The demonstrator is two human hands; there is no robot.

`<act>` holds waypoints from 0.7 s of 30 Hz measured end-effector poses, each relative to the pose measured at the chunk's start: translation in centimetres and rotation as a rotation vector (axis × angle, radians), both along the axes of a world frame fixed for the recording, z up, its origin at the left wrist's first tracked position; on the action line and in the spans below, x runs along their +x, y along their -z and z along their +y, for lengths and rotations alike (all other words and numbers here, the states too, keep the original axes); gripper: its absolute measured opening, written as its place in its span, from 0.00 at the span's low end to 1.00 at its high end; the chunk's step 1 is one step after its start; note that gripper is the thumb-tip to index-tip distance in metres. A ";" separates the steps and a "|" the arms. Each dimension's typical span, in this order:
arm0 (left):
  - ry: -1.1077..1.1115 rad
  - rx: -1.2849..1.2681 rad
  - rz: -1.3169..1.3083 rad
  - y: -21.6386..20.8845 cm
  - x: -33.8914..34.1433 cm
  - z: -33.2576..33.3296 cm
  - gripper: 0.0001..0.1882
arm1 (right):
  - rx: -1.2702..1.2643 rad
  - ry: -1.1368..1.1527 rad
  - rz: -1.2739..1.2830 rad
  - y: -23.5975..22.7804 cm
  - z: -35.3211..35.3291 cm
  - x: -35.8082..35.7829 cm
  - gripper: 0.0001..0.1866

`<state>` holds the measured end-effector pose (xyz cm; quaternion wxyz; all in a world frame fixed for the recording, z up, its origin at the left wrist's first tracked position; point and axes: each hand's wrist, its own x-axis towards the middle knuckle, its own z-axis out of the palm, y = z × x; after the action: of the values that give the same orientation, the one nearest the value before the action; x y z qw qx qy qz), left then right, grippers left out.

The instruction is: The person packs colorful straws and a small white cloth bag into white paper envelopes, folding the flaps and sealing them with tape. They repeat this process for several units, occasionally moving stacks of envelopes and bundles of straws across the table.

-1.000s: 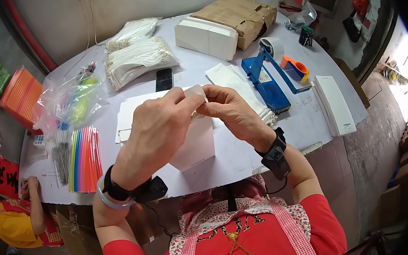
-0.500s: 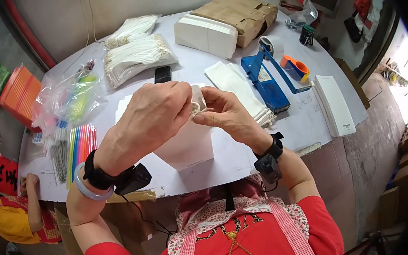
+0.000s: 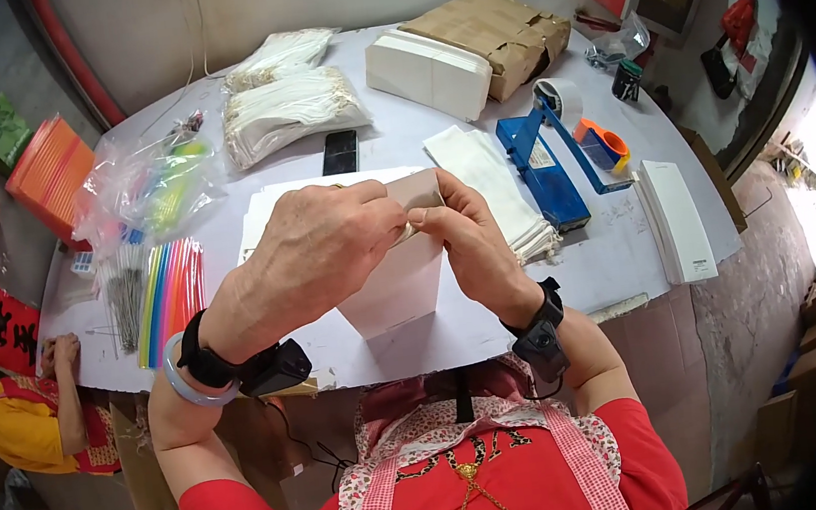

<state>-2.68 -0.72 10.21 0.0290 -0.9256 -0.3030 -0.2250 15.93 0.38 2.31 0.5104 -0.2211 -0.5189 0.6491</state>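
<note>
A tall white cardboard box (image 3: 394, 292) stands upright near the table's front edge, its top flap (image 3: 418, 189) raised. My left hand (image 3: 321, 245) is closed over the box's left side, fingertips bunched at the top opening; whatever they pinch is hidden. My right hand (image 3: 480, 245) grips the upper right side of the box, thumb toward the opening and fingers behind the flap. Just a bit of pale material shows between the fingertips. White flat sheets (image 3: 261, 216) lie behind my left hand.
A phone (image 3: 340, 152), bagged white cord-ended pouches (image 3: 297, 117), a stack of white boxes (image 3: 428, 73) and a brown parcel (image 3: 494, 34) lie behind. Right are white cloth pouches (image 3: 485, 181), a blue tape dispenser (image 3: 550, 178) and a white box (image 3: 676, 219); left, coloured sticks (image 3: 168, 297). Another person (image 3: 29, 419) sits left.
The cream cord bunched between my fingertips is now mostly out of sight at the box opening. My hands have lowered slightly onto its top edge. The whole view has shifted a little.
</note>
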 end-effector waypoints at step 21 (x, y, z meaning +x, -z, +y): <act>-0.286 0.019 -1.249 8.8 -1.2 -3.4 0.09 | 0.001 0.112 0.033 -0.2 0.0 -0.4 0.16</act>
<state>-3.88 -4.11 1.42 -0.1151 -0.5701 -0.3815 -0.7185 15.52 0.35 2.53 0.5546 -0.2388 -0.4975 0.6229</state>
